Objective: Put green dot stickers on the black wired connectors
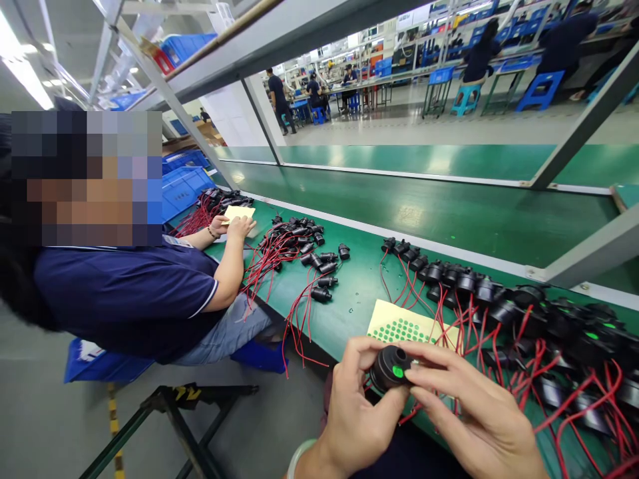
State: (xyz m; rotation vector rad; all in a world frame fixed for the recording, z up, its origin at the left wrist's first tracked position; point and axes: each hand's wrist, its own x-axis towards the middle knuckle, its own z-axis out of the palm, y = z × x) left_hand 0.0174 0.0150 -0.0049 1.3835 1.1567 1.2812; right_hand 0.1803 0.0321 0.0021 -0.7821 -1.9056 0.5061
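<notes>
A black cylindrical part with a short spout on top is held up close in front of me. My left hand wraps its thumb and fingers around the part's left side. On the part's face sits a green round sticker. My right hand has its thumb and fingertips pressed together at the part's right side, beside the sticker. Behind both hands lies a yellow sheet with rows of green dots, partly covered by my fingers. Red wires hang below the part.
Many similar black parts with red wires crowd the green bench on the right. Another heap lies left of centre. A co-worker at left holds a yellow sheet. A metal frame post rises at right.
</notes>
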